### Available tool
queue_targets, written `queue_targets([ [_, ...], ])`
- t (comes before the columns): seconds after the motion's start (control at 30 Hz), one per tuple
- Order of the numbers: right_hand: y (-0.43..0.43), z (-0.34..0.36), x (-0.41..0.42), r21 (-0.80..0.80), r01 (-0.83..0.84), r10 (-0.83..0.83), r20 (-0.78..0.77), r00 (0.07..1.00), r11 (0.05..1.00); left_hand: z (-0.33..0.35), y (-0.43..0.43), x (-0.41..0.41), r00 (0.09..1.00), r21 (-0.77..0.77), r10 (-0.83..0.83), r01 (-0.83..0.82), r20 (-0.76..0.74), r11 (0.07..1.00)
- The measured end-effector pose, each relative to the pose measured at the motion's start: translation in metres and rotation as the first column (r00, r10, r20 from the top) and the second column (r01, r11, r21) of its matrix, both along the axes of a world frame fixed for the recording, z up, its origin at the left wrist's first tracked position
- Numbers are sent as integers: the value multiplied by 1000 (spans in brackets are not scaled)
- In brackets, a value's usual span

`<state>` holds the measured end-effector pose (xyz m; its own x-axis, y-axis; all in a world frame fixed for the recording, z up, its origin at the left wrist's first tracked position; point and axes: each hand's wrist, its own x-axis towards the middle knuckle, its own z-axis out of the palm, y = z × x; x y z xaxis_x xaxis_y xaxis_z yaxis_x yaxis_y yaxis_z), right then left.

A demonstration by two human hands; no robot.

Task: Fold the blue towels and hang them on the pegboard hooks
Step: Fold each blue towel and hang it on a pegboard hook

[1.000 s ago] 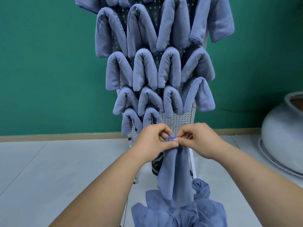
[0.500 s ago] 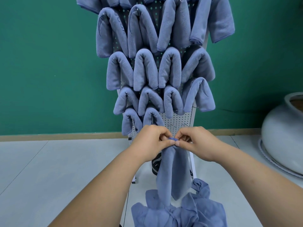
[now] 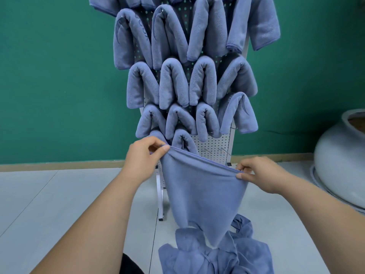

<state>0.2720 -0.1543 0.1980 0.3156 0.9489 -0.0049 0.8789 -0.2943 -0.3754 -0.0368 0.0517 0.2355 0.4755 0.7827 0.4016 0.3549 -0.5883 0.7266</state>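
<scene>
Head view: blue towel (image 3: 201,186) stretched by its upper edge between two hands held apart; left hand (image 3: 142,161) pinches the left corner, right hand (image 3: 260,175) the right. It hangs before the lower part of the pegboard (image 3: 215,143), tip touching the heap of loose towels (image 3: 217,256) on the floor (image 3: 59,194). Bottom row: two hung towels (image 3: 183,141), two bare hooks (image 3: 207,150)

plain green wall (image 3: 49,80), tan baseboard strip (image 3: 69,164) along the bottom, pale grey tiled floor (image 3: 49,204), big whitish round pot (image 3: 341,165) off right
</scene>
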Motion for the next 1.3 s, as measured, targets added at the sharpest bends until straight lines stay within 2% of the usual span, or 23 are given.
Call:
queue_targets([
  [0.13, -12, 4, 15, -42, 71, -63, 172, 983, 997, -7, 12, -8, 995, -14, 97, -97, -19, 995],
  [0.23, -19, 0, 19, -73, 70, -47, 281, 959, 995, -13, 17, -9, 986, 16, 132, -131, -100, 991],
  [0.27, -20, -2, 21, -62, 45, -27, 262, 965, 997, -15, 20, -10, 979, 32, 152, -149, -137, 988],
  [0.37, -25, 5, 20, 29, -24, 24, 23, 999, 999, -21, 27, -15, 954, 68, 222, -213, -200, 975],
  [0.4, -26, 8, 20, 56, -27, 27, 7, 1000, 998, -22, 28, -17, 947, 77, 241, -230, -213, 970],
  [0.5, -29, 16, 20, 48, 102, -111, 254, 961, 994, -24, 30, -18, 938, 91, 254, -239, -236, 967],
  [0.57, -26, 15, 20, 86, 184, -203, 420, 885, 979, -25, 29, -15, 943, 90, 231, -216, -240, 972],
  [0.6, -24, 17, 21, 124, 165, -205, 491, 846, 978, -26, 29, -14, 946, 90, 221, -205, -238, 975],
  [0.63, -24, 21, 20, 203, 144, -225, 466, 856, 968, -26, 29, -13, 948, 94, 215, -198, -235, 976],
  [0.73, -30, 40, 18, 446, 183, -262, 121, 957, 876, -26, 30, -12, 951, 92, 204, -187, -232, 978],
  [0.77, -33, 44, 18, 479, 186, -262, 98, 960, 858, -26, 31, -13, 951, 96, 198, -180, -239, 979],
  [0.83, -37, 45, 18, 495, 185, -275, 114, 955, 849, -27, 31, -12, 941, 139, 203, -170, -271, 976],
  [0.97, -36, 39, 15, 423, 177, -281, 197, 939, 889, -26, 28, -10, 898, 230, 278, -208, -340, 951],
  [1.07, -27, 29, 16, 328, 160, -256, 274, 927, 931, -25, 28, -9, 879, 251, 323, -244, -350, 937],
  [1.13, -23, 22, 15, 328, 158, -260, 294, 920, 931, -27, 28, -8, 892, 211, 312, -253, -326, 944],
  [1.17, -22, 22, 15, 359, 191, -282, 222, 933, 913, -27, 28, -6, 915, 144, 285, -253, -286, 957],
  [1.23, -21, 26, 15, 436, 312, -315, -68, 947, 844, -24, 26, -4, 969, -94, 210, -223, -131, 970],
  [1.3, -20, 33, 15, 466, 441, -233, -438, 868, 767, -20, 24, -1, 983, -350, 175, -148, 47, 925],
])
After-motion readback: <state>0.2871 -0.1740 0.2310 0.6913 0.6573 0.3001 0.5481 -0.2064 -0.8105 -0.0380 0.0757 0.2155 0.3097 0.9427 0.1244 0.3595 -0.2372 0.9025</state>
